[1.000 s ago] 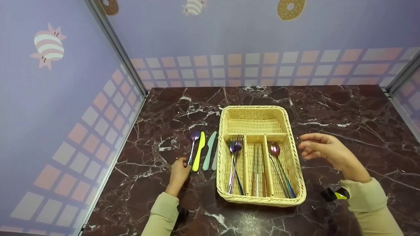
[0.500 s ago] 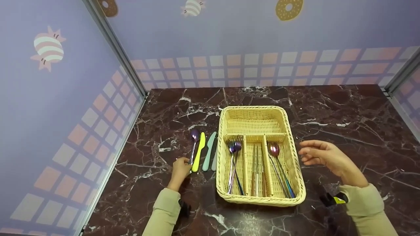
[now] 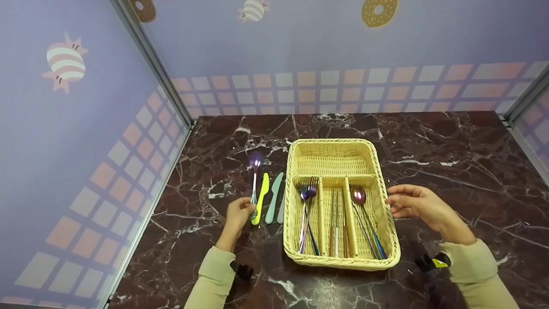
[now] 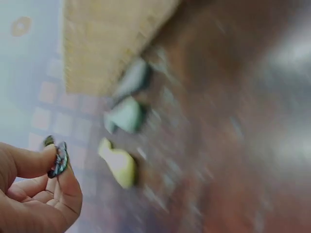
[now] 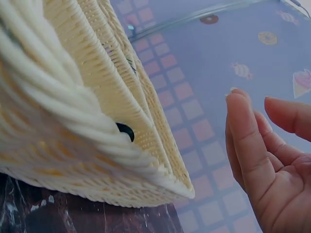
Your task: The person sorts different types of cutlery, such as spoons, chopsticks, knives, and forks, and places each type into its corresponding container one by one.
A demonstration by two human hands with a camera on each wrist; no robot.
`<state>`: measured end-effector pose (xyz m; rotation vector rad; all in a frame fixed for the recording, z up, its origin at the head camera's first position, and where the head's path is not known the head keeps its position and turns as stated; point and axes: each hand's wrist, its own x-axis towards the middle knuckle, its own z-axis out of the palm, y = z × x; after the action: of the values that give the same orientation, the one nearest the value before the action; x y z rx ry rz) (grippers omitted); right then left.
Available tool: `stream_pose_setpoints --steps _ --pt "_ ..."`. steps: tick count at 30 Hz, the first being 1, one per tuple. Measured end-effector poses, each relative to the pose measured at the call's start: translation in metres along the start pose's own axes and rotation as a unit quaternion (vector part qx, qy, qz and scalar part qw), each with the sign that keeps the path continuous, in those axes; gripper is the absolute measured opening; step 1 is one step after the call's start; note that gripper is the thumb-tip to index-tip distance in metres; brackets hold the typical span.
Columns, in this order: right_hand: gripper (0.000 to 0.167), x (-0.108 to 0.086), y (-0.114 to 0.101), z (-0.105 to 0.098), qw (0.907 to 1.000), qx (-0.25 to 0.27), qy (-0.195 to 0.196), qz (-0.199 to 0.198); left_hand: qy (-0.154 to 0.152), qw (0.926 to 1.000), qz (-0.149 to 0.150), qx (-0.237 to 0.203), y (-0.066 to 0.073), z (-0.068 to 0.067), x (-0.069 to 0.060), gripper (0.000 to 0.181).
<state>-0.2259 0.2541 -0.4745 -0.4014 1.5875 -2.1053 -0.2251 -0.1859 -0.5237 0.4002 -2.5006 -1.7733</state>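
Observation:
My left hand [image 3: 238, 215] pinches the handle end of a purple spoon [image 3: 256, 159] between thumb and fingers; in the left wrist view the handle tip [image 4: 59, 160] shows in the pinch. Just right of it lie a yellow knife [image 3: 260, 199], a light green knife [image 3: 273, 198] and a grey one [image 3: 281, 213], partly hidden by the basket. My right hand [image 3: 422, 207], fingers loosely bent and holding nothing, is beside the right rim of the wicker basket [image 3: 389, 223]; whether its fingertips touch the rim I cannot tell.
Forks [image 3: 307, 193] lie in the basket's left compartment, thin metal utensils [image 3: 336, 223] in the middle one, and spoons [image 3: 358, 195] in the right one. Patterned walls [image 3: 274, 51] border the dark marbled table [image 3: 450, 141] at the back and sides.
The spoon has moved away from me and its bowl now lies beyond the knife tips, my left hand pinching its handle. My right hand has moved slightly left, closer to the basket.

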Motion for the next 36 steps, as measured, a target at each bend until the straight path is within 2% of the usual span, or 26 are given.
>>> stream_pose_setpoints --steps 3,7,12,15,17,20,23,27,31,34,36 --pt "0.023 0.003 -0.001 0.011 0.9999 -0.001 0.011 -0.007 -0.027 0.9984 0.021 -0.046 0.022 0.009 -0.011 0.025" --pt "0.021 0.008 -0.003 0.03 0.9988 -0.013 0.048 -0.008 -0.094 0.9912 0.044 -0.082 0.05 0.026 -0.028 0.031" --pt "0.015 0.016 -0.008 0.057 0.9958 -0.011 0.09 -0.012 -0.193 0.9684 0.055 -0.148 0.082 0.053 -0.053 0.026" --pt "0.014 0.023 -0.012 0.07 0.9944 -0.021 0.102 -0.014 -0.242 0.9552 0.058 -0.16 0.096 0.069 -0.068 0.023" --pt "0.016 0.028 -0.013 0.077 0.9937 -0.029 0.108 -0.012 -0.266 0.9496 0.056 -0.157 0.103 0.08 -0.076 0.022" --pt "0.022 0.035 -0.013 0.085 0.9937 -0.039 0.105 -0.007 -0.282 0.9482 0.061 -0.133 0.109 0.096 -0.083 0.021" --pt "0.025 0.04 -0.012 0.09 0.9937 -0.041 0.104 -0.005 -0.285 0.9505 0.079 -0.096 0.109 0.108 -0.088 0.02" --pt "0.021 0.043 -0.01 0.091 0.9917 -0.057 0.114 -0.011 -0.288 0.951 0.091 -0.067 0.107 0.118 -0.09 0.019" --pt "0.01 0.045 -0.01 0.089 0.9899 -0.079 0.117 -0.015 -0.303 0.9477 0.092 -0.041 0.105 0.118 -0.089 0.021" --pt "0.003 0.046 -0.012 0.083 0.9864 -0.095 0.131 -0.03 -0.309 0.9461 0.097 -0.005 0.101 0.112 -0.086 0.031" --pt "0.003 0.047 -0.013 0.077 0.9808 -0.118 0.151 -0.039 -0.303 0.9481 0.096 0.008 0.097 0.106 -0.082 0.038"
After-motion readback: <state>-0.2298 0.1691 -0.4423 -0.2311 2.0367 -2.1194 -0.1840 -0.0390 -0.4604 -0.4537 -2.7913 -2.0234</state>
